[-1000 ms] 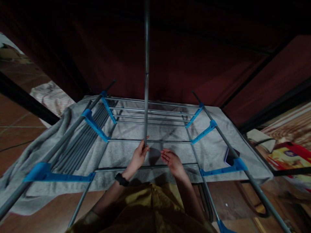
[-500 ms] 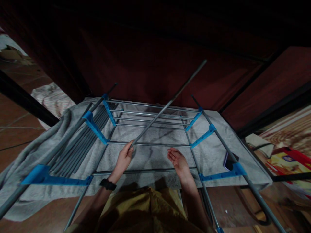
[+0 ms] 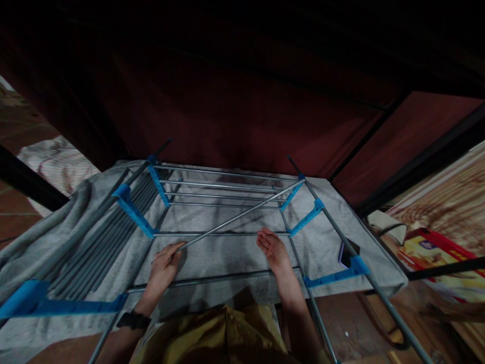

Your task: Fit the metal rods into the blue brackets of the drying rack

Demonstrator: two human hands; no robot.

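A thin grey metal rod point(image 3: 237, 216) slants up to the right, its near end gripped by my left hand point(image 3: 165, 264). Its far end appears over the blue bracket at the rack's right back; whether it touches there I cannot tell. My right hand point(image 3: 273, 247) is held palm inward over the rack, fingers outstretched, holding nothing. Both hands are above a rack frame point(image 3: 223, 234) of grey tubes joined by blue plastic brackets point(image 3: 134, 210). Several crossbars run between its sides toward the back.
Loose grey rods point(image 3: 108, 242) lie bundled at left on a grey blanket point(image 3: 235, 253). A phone point(image 3: 346, 254) rests on the blanket by the right side tube. A red and yellow package point(image 3: 435, 255) sits farther right. Dark red panels point(image 3: 227, 116) rise behind.
The rod's far end has swung down from high up to near the right back bracket. My left hand has moved left and lower. The view has shifted slightly.
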